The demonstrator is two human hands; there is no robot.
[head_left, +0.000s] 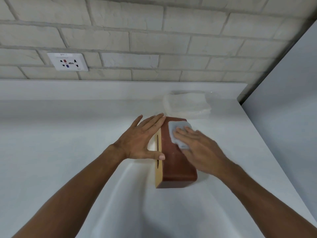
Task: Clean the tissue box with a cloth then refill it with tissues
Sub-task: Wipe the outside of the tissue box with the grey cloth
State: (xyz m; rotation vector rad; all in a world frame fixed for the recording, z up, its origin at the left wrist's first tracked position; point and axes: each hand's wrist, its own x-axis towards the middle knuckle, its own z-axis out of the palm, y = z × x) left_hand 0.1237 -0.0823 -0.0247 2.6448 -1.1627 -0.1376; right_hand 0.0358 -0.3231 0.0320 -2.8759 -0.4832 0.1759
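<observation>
tissue box (178, 162): reddish-brown body, pale tan wood slotted face | cloth (178, 130): light grey-blue, plain | stack of tissues (186, 104): white | counter (68, 134): plain white | wall (154, 40): off-white brick pattern, grey joints | socket (68, 62): white plate, red and blue inserts

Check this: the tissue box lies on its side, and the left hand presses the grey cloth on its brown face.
Wrong hand. In the head view the right hand presses the grey cloth on the brown face of the tissue box, which lies on its side.
</observation>
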